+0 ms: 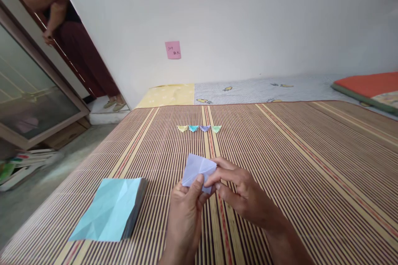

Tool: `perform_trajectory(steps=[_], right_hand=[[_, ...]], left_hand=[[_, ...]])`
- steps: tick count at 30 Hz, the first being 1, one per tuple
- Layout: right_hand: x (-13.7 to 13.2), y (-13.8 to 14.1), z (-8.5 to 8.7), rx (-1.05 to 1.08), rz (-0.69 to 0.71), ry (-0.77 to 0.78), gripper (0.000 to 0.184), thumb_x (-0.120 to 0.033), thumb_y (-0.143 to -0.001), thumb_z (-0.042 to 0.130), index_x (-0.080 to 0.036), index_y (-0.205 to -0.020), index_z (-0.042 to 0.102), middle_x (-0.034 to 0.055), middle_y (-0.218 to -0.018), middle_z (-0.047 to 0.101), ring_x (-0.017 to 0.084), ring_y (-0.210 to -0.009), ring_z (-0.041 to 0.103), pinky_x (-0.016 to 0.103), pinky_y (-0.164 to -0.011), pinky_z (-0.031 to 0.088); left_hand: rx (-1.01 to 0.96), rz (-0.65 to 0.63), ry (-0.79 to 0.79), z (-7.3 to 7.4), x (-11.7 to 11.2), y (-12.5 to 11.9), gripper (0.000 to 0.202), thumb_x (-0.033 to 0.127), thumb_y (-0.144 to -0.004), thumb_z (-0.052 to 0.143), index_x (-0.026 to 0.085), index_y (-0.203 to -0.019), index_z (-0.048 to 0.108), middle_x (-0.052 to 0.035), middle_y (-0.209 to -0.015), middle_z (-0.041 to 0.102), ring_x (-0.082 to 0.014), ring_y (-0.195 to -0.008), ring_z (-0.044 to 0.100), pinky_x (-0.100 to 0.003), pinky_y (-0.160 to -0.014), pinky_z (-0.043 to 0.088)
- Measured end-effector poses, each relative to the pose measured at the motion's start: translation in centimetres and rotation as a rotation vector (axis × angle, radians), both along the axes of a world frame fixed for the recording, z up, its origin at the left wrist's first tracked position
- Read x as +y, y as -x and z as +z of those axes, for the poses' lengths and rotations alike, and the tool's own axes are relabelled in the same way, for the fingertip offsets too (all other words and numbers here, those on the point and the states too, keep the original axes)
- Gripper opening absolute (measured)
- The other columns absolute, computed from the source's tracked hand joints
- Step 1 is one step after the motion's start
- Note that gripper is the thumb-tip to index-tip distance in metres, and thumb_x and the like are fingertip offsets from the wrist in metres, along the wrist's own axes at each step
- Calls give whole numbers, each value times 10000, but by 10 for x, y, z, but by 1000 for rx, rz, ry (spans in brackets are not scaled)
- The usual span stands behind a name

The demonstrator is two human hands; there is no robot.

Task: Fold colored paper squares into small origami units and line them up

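Note:
A creased sheet of lavender origami paper [195, 165] is held up between both hands over the striped mat. My left hand [186, 203] grips its lower edge, thumb pressed on the front face. My right hand [239, 190] has its fingers closed on the paper's right side, near the left thumb; the fingertips are partly hidden. Beyond the hands lies a row of small folded paper pieces: yellow [182, 128], blue [193, 128], purple [205, 128] and green [216, 129]. To the left sits a thick stack of paper [108, 209] topped by a creased light blue sheet.
The striped mat [280, 165] covers the bed up to a patterned sheet [242, 91] along the wall. A pink note [173, 50] sticks to the wall. Folded orange bedding [370, 84] lies at right. A person [59, 20] stands in the doorway at left.

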State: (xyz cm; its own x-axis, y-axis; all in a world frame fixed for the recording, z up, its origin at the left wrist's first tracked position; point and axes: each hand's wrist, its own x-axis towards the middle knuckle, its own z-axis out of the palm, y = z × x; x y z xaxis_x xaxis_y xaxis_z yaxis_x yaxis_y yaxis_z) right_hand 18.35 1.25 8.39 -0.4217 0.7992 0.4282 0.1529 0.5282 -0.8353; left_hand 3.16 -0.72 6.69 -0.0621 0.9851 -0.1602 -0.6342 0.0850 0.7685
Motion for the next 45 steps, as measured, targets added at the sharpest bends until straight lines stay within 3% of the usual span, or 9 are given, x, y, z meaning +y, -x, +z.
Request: perform_trajectory(steps=[4,7,11,16,22,32,38,42,45], right_hand=[[2,3,-1,200,-103,79,78,-207,-912,602,-224,-868,664,50,-1072,666,231,-1068,635,390,-936,498],[3,10,-2,266,-244,156,58,-274,-905,673,-221,-904,648,40,-994,678,219,-979,639,370,-888,502],[3,17,-1,292,-173,220,193,-297,-968,583,-196,-827,669,24,-839,625,180,-797,594,320,-748,493],[3,13,0,299,-124,208,214,-274,-977,563,-196,-812,676,20,-830,611,178,-807,582,318,-765,482],[4,6,-1,234,-146,133,165,-251,-960,612,-203,-825,694,22,-870,626,181,-844,602,317,-785,489],[3,17,-5,305,-147,264,226,-305,-901,707,-186,-717,653,-15,-756,538,134,-717,528,238,-637,444],[6,9,-12,331,-135,437,214,-379,-879,711,-176,-824,670,-15,-733,547,137,-656,521,252,-609,450],[6,10,-10,366,-114,500,235,-404,-846,737,-175,-845,683,-6,-725,611,139,-643,566,252,-607,477],[5,13,-9,408,-109,537,246,-410,-840,737,-171,-854,678,10,-742,656,147,-640,610,260,-605,508]], left_hand=[[123,71,-32,-6,2,3,184,261,-739,852,146,-836,748,-37,-791,756,-186,-759,713,-289,-721,572],[246,89,-74,-13,1,5,190,303,-800,813,171,-924,756,-39,-863,776,-198,-813,723,-303,-774,563],[397,86,-129,-15,-4,6,199,343,-837,780,196,-970,767,-42,-895,780,-207,-811,710,-310,-754,556],[491,101,-163,-10,-6,5,159,363,-842,771,208,-873,756,-16,-806,744,-189,-754,678,-298,-755,545],[450,154,-130,-9,-5,5,213,346,-816,802,205,-839,644,91,-543,513,-81,-474,440,-178,-500,401],[325,-51,-154,-8,0,6,231,358,-877,732,164,-1004,726,-47,-862,731,-179,-786,665,-273,-719,534],[500,18,-117,1,0,10,233,380,-787,817,180,-787,696,6,-692,652,-124,-625,554,-211,-582,443],[646,58,-181,2,-3,11,385,448,-905,676,186,-631,605,17,-584,552,-119,-562,473,-219,-547,391],[539,23,-172,0,-3,11,424,477,-948,601,189,-637,584,15,-583,531,-124,-564,465,-226,-553,396]])
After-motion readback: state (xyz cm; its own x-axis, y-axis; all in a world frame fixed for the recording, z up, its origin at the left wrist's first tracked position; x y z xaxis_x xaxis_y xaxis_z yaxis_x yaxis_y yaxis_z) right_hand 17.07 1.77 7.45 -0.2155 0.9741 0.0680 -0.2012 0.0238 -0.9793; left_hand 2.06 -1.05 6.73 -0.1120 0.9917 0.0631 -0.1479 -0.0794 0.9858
